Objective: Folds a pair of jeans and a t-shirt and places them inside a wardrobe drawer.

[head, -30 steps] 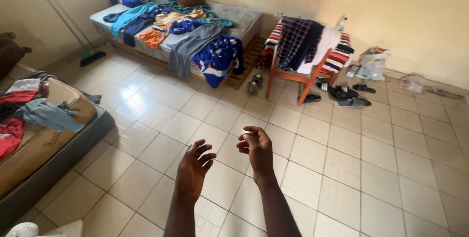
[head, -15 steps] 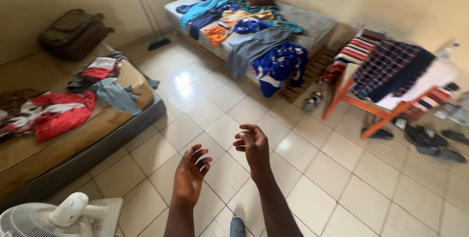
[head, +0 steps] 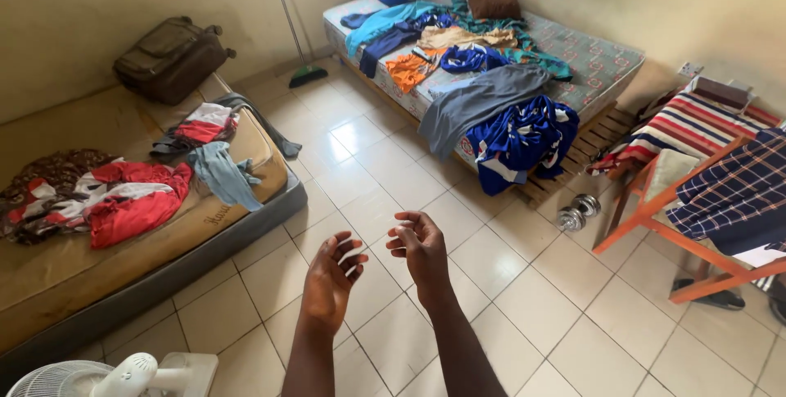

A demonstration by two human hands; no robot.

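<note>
Neither grip has hold of anything: your left hand (head: pixel 330 281) is raised over the tiled floor (head: pixel 524 299) with its fingers spread and slightly curled, palm turned inward; your right hand (head: pixel 422 250) is just beside it, a little higher, fingers loosely bent toward the left one, the two hands close but apart; both hang in the air above bare tiles, touching nothing. To your left lies a low mattress (head: pixel 123 258) on the floor, carrying a red garment (head: pixel 131 205), a grey-blue cloth (head: pixel 221 174) and a dark patterned cloth at its far end; a brown suitcase (head: pixel 170 57) rests beyond it against the wall. Ahead stands a bed (head: pixel 602 65) strewn with clothes, among them a grey garment (head: pixel 479 102) and a blue-and-white one (head: pixel 524 139) hanging over its edge; a dumbbell (head: pixel 577 213) lies on the floor near that edge. To your right, an orange wooden chair (head: pixel 655 213) holds a plaid shirt (head: pixel 733 192) and a striped cloth (head: pixel 696 123); a white fan (head: pixel 115 376) shows at the lower left corner.
</note>
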